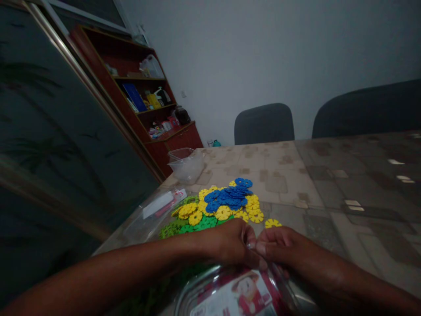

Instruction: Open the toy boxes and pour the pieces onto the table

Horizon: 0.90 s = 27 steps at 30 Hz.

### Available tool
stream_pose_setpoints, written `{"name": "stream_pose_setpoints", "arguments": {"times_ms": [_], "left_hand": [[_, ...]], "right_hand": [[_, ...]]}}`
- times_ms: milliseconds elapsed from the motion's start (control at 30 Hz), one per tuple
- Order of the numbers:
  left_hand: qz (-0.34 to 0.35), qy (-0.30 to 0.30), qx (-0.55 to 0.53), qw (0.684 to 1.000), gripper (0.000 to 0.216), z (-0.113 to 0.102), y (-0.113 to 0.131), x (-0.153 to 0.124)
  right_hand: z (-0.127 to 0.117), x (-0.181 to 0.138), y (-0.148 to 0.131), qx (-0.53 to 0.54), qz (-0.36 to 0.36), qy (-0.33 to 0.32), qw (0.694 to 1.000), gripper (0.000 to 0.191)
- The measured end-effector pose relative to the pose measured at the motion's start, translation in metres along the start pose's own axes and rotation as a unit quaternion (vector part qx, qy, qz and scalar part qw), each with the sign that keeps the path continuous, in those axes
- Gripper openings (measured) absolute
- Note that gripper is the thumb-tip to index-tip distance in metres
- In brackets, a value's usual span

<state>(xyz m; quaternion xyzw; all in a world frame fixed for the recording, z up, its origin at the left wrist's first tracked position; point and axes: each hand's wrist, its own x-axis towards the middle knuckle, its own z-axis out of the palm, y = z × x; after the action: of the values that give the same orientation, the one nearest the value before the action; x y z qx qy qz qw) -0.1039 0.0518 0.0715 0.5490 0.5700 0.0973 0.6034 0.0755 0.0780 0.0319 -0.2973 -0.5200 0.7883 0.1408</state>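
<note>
imo that clear container (235,298) is light, slick, kinda bendy, so grab its rim (194,281); left hand (232,243) and right hand (286,248) pinch something unclear beside it.

Two hands (230,241), one labelled container (230,298), two chairs (265,125), one bookcase (186,138), overlapping discs (226,199) uncountable

Head view, forward across table (278,171)
</note>
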Motion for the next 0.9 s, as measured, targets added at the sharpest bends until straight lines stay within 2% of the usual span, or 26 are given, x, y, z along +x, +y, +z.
{"name": "stream_pose_setpoints", "arguments": {"times_ms": [167,267,400,567,767,900], "left_hand": [[-0.005,-0.029,-0.021,0.999,0.048,-0.003,0.000,0.000],[0.005,0.001,-0.043,0.999,0.050,-0.004,-0.003,-0.001],[0.017,0.032,-0.055,0.998,0.052,-0.007,-0.010,-0.002],[0.005,0.033,-0.051,0.998,0.052,-0.009,-0.016,0.000],[0.033,0.014,-0.021,0.999,0.043,-0.013,-0.008,-0.003],[0.012,-0.056,0.073,0.996,0.039,-0.008,0.009,-0.008]], "right_hand": [[-0.002,0.000,0.001,0.050,0.022,-0.026,0.998,0.058],[-0.009,-0.007,0.004,0.115,0.036,-0.053,0.991,0.047],[-0.012,-0.012,0.015,0.139,0.056,-0.098,0.984,0.048],[-0.009,-0.007,0.025,0.137,0.017,-0.056,0.989,0.043],[-0.008,-0.005,0.015,0.159,0.048,-0.055,0.985,0.039],[-0.007,-0.003,0.006,0.148,0.048,-0.077,0.985,0.047]]}}
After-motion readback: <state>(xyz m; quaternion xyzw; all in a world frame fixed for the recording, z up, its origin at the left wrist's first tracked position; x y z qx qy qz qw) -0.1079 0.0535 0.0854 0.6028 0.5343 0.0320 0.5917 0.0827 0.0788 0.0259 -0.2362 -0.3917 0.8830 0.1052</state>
